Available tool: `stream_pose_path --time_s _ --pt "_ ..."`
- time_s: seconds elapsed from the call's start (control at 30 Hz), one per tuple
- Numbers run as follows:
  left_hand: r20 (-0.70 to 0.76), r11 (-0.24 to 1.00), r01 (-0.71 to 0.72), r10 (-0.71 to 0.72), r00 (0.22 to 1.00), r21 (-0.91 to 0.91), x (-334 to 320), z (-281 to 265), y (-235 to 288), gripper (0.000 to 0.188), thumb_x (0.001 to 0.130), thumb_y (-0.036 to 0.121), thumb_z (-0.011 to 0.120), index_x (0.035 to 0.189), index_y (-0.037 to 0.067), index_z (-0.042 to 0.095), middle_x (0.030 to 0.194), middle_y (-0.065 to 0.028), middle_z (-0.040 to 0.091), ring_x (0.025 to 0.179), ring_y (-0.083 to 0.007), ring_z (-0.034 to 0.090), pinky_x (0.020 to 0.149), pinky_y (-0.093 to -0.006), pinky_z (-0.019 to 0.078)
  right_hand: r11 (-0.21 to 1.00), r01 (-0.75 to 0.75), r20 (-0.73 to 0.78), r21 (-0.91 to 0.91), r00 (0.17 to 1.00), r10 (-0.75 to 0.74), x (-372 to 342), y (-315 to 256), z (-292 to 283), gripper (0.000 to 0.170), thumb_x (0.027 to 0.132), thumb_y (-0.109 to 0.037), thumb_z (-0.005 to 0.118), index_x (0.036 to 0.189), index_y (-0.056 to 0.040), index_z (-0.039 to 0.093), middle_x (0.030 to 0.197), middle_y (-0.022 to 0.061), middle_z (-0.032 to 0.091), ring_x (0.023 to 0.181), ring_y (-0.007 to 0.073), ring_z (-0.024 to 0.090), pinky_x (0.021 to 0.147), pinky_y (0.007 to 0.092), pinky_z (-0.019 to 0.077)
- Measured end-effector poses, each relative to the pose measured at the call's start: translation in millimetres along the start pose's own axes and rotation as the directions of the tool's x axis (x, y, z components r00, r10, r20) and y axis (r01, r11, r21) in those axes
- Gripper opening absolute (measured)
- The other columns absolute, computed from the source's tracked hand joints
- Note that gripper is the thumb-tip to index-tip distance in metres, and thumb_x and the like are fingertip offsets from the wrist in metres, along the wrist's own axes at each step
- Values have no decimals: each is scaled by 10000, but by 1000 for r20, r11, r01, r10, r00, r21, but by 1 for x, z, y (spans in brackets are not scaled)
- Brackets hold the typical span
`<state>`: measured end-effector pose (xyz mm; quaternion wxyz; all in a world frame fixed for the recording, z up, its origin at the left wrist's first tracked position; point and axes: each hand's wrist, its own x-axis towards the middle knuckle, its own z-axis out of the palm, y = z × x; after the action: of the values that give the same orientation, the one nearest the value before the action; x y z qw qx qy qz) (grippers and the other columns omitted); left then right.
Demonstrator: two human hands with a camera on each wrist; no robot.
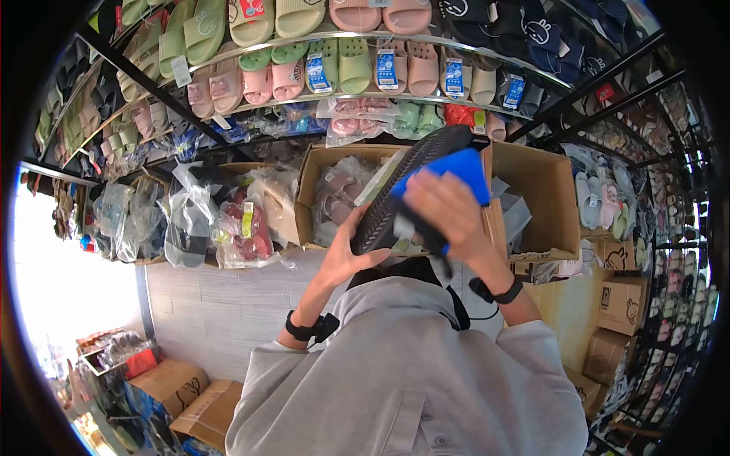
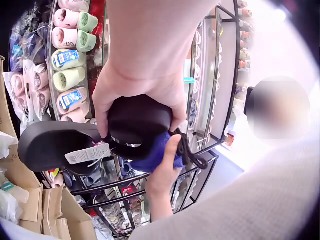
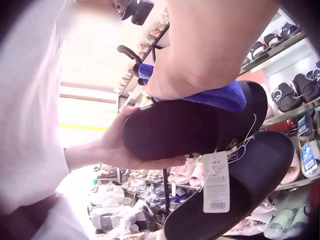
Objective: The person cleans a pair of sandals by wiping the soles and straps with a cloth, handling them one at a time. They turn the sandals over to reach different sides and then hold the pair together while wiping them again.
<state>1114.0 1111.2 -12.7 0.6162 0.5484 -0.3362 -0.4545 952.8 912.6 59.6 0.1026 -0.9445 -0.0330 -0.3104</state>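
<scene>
In the head view my left hand [image 1: 342, 254] grips the heel end of a black slide sandal [image 1: 378, 209], its ridged sole edge showing. A second black slide [image 2: 55, 146] hangs beside it in the left wrist view, joined by a thin string with a white tag [image 3: 216, 184]. My right hand [image 1: 447, 213], blurred, holds a blue cloth [image 1: 468, 173] against the gripped slide. Across that slide's upper side lies the cloth [image 3: 227, 97] in the right wrist view. A dark cord loop [image 2: 192, 155] hangs by the right hand's thumb.
Cardboard boxes [image 1: 544, 205] stand just ahead, one holding bagged slippers [image 1: 346, 194]. Bagged footwear [image 1: 247, 228] lies to the left. Shelves of slides [image 1: 353, 64] rise behind the boxes, and a black rack [image 1: 631, 91] stands at the right. More boxes [image 1: 620, 304] are stacked lower right.
</scene>
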Motion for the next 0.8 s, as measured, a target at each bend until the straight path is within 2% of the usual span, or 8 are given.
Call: stream_pose_path --time_s 0.1,0.2,0.33,0.4,0.57,0.7,0.77,0.8 --pt "30 998 -25 23 999 53 2 -1 -1 1010 727 312 875 1532 -92 417 1350 -162 598 1266 -230 567 1120 -343 404 989 150 182 3 972 -148 -5 0 -16 439 978 -93 587 1405 -90 690 1442 104 681 1413 243 596 1197 454 434" --pt "85 998 -36 31 996 52 -4 1 -6 1015 722 305 877 1533 -90 413 1364 -162 589 1279 -232 562 1131 -343 394 998 -38 -22 -42 999 37 1 43 -37 450 958 -144 667 1397 -50 685 1414 132 693 1395 300 605 1184 471 440" --pt "111 998 -51 46 993 39 6 -2 1 1010 725 286 882 1539 -84 411 1381 -159 581 1285 -230 560 1138 -339 389 956 -286 -309 62 906 291 1 66 -32 552 891 -173 787 1404 -13 663 1469 185 647 1392 401 582 1150 499 444" --pt "108 998 -52 47 993 39 12 -2 8 1012 726 273 885 1545 -81 408 1385 -156 580 1284 -225 560 1137 -336 392 969 -206 -208 -136 962 175 -2 40 -31 587 891 -255 812 1415 -37 663 1467 171 648 1385 385 590 1156 511 432" --pt "112 992 -47 34 993 116 14 1 9 1018 723 248 886 1554 -86 400 1379 -152 587 1279 -211 561 1126 -330 405 981 109 87 -161 992 -96 -14 -4 -12 449 1008 -292 626 1387 -63 702 1462 104 671 1406 270 601 1165 463 451" --pt "137 998 -46 39 990 48 6 -1 11 1009 730 264 871 1550 -93 404 1382 -157 584 1287 -218 558 1138 -338 394 978 -158 -155 -139 978 136 -9 38 -34 499 940 -248 729 1399 -58 681 1408 161 689 1362 337 628 1140 493 455" --pt "142 998 -58 52 989 34 7 -6 8 1007 734 283 861 1549 -96 406 1391 -161 579 1297 -225 553 1153 -342 378 935 -331 -422 129 835 354 -10 63 -23 535 903 -91 758 1423 -27 646 1437 194 654 1365 397 598 1147 499 436" --pt "141 998 -64 60 988 25 7 -6 6 1006 736 292 856 1548 -98 407 1396 -163 577 1303 -229 551 1160 -344 370 935 -351 -420 60 840 343 -6 60 -23 548 895 -95 778 1421 -22 646 1435 190 656 1365 394 597 1148 491 437"
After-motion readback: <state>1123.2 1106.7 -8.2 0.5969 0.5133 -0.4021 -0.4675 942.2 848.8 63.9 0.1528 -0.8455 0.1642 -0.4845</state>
